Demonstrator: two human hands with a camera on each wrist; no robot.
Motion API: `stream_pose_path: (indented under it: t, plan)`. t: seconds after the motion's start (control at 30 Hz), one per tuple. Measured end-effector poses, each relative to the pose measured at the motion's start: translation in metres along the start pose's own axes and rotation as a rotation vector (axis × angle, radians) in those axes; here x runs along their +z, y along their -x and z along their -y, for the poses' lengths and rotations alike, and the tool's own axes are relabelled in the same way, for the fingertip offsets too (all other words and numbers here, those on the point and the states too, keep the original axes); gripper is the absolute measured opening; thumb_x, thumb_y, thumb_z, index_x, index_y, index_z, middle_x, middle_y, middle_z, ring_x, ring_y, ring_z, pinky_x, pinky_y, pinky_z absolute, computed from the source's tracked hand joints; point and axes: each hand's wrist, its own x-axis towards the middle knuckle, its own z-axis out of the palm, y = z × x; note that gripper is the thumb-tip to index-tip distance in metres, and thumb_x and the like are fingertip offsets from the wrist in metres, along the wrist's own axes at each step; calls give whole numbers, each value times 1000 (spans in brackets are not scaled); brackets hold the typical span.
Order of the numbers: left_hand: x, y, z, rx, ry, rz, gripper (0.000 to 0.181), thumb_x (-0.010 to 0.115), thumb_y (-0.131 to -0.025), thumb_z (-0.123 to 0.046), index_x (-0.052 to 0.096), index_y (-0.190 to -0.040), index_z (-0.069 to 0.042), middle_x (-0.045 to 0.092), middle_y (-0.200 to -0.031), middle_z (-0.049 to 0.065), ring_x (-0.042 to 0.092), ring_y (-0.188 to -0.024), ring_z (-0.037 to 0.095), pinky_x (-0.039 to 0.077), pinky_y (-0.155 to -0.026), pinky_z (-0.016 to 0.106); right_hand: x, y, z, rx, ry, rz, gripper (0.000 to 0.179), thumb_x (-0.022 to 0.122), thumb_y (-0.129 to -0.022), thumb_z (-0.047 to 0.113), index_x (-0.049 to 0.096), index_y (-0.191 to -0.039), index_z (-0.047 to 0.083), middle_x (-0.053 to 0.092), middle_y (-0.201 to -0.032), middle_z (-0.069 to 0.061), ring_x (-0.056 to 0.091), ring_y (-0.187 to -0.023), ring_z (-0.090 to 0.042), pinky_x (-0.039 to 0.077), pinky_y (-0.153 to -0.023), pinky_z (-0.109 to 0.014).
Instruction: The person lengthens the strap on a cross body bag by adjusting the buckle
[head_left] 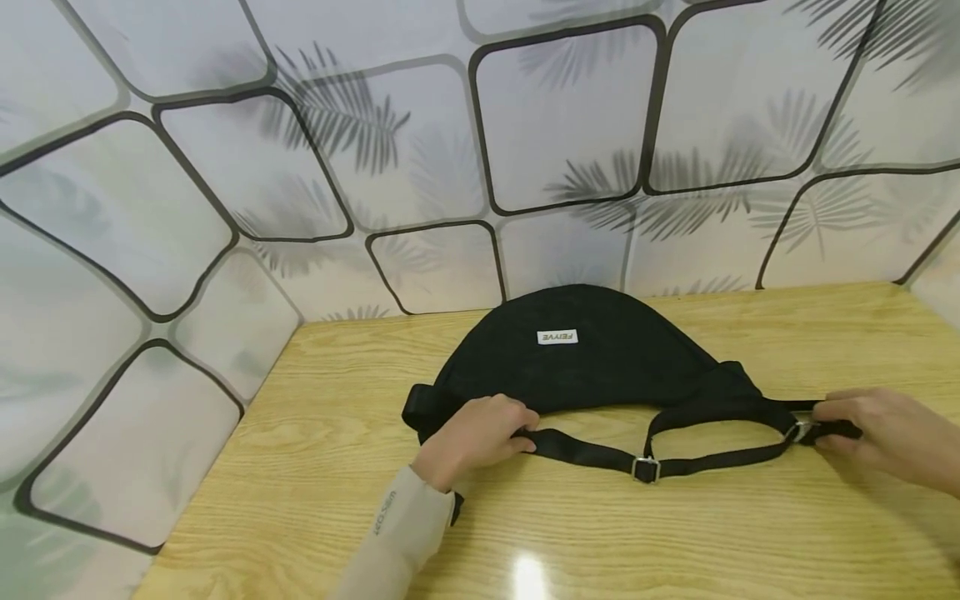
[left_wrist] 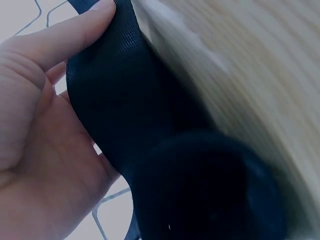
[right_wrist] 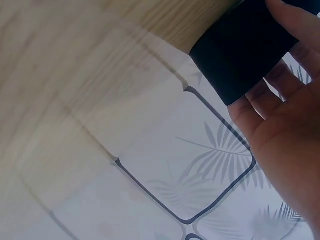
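A black crescent-shaped cloth bag lies flat, its curved edge toward the wall and a small white label reading upside down. Its webbing strap runs along the near side. My left hand pinches that strap near the bag's left end; in the left wrist view the thumb lies over the wide black band. At the right, my right hand pinches the strap's other part beside a metal buckle. The right wrist view shows thumb and fingers on either side of black webbing. A metal slider sits between the hands.
The wood-grain table lies under everything. A patterned wall covering with leaf prints stands behind and to the left. A strap loop sticks out at the bag's left corner, and a dark strap end shows beside the left wrist.
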Motion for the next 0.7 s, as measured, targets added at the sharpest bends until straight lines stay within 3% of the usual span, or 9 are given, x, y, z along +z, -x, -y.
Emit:
stream_pose_path:
  t: [0.03, 0.1, 0.17, 0.2, 0.37, 0.47, 0.57, 0.63, 0.7]
  plan:
    - [0, 3, 1, 5, -9, -8, 31, 75, -93, -24, 53, -73, -19, 47, -67, -10, 45, -64, 6, 38, -61, 22, 0, 0, 0, 3, -2, 1, 28, 86, -77, 34, 65, -71, 15, 50, -72, 17, 37, -61, 7, 37, -48, -25]
    - [-1, 9, 4, 10, -22, -22, 32, 77, -92, -24, 52, -72, -20, 47, -68, -11, 45, -64, 6, 39, -61, 22, 1, 0, -2, -8, -17, -16, 48, 60, -91, 59, 67, -72, 15, 51, -72, 16, 39, -61, 8, 39, -47, -25]
    - [-1, 15, 7, 12, -22, -33, 32, 78, -91, -23, 52, -72, -20, 47, -68, -12, 44, -64, 6, 39, -60, 22, 1, 1, -4, -33, -42, -42, 65, 33, -90, 68, 66, -71, 16, 49, -73, 19, 39, -62, 9, 38, -46, -24]
    - [-1, 18, 9, 15, -22, -38, 32, 78, -91, -23, 52, -72, -20, 47, -69, -12, 44, -64, 6, 39, -60, 22, 2, 1, -4, -44, -54, -52, 67, 27, -89, 68, 65, -71, 17, 48, -73, 20, 38, -62, 10, 37, -46, -24]
    - [-4, 30, 16, 36, -9, -47, 32, 78, -91, -23, 52, -72, -20, 47, -69, -11, 42, -62, 6, 37, -58, 23, 0, 2, -6, -58, -82, -36, 51, 40, -89, 63, 62, -71, 21, 46, -75, 25, 39, -62, 11, 37, -46, -22]
    - [-6, 34, 16, 45, -17, -42, 34, 79, -90, -23, 51, -71, -19, 48, -70, -12, 41, -62, 5, 37, -58, 23, 0, 2, -6, -59, -82, -27, 47, 40, -89, 62, 59, -70, 23, 45, -75, 27, 38, -62, 10, 36, -46, -22]
    - [-7, 38, 12, 7, -12, -4, 32, 79, -91, -22, 54, -71, -18, 46, -66, -11, 39, -59, 5, 36, -56, 23, 0, 2, -5, -52, -70, -26, 48, 38, -88, 64, 58, -70, 25, 45, -75, 28, 39, -62, 10, 36, -47, -23]
    - [-9, 40, 8, -39, -24, 34, 21, 79, -91, -21, 64, -77, -17, 50, -65, -11, 42, -57, 4, 38, -56, 22, 0, 2, -5, -36, -59, -14, 43, 46, -88, 63, 58, -70, 25, 45, -74, 29, 40, -62, 10, 37, -47, -24]
    - [-11, 44, 4, -91, -57, 64, 14, 79, -91, -19, 70, -81, -16, 48, -61, -7, 40, -55, 5, 37, -57, 24, -1, 3, -5, -10, -29, 9, 32, 70, -85, 50, 58, -69, 24, 47, -73, 27, 43, -61, 8, 40, -48, -26]
